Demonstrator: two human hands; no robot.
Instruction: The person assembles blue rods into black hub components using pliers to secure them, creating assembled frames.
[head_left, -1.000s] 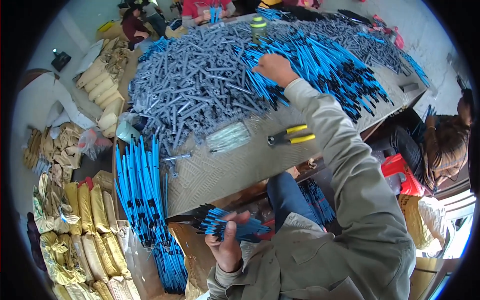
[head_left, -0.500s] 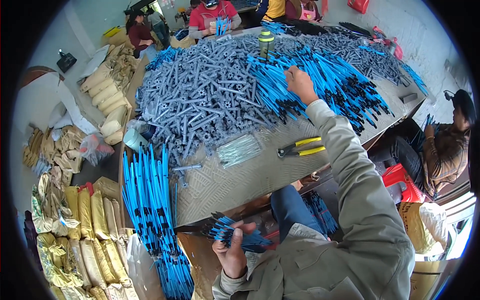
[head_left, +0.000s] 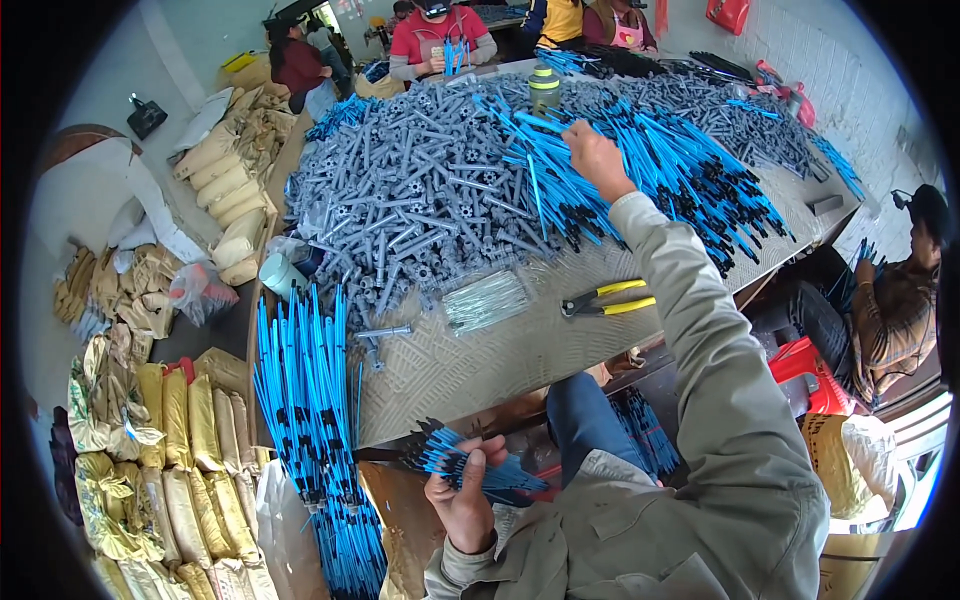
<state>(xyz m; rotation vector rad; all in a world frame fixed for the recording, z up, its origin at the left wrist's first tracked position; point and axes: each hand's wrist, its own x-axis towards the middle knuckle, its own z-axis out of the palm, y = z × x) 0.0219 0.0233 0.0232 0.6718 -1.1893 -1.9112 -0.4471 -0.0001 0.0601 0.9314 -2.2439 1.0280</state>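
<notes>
My left hand (head_left: 465, 500) is closed around a bundle of thin blue sticks with black ends (head_left: 445, 455), low in front of my body. Out over the table reaches my right hand (head_left: 597, 160), its fingers pinched on one blue stick (head_left: 540, 122) that points to the left. Beneath that hand lies a wide pile of similar blue sticks (head_left: 660, 150), many of their black ends toward me. A heap of grey plastic plugs (head_left: 410, 170) spreads to the left of the pile.
Yellow-handled pliers (head_left: 610, 298) and a stack of thin clear strips (head_left: 487, 302) lie near the table's front. Bundled blue sticks (head_left: 305, 380) stand at the left corner. A bottle (head_left: 544, 90) stands behind the pile. Filled sacks (head_left: 190, 430) line the left; people sit around.
The whole view has shifted slightly. A blue stick now shows extending left from my right hand's fingers. My left hand still grips its bundle.
</notes>
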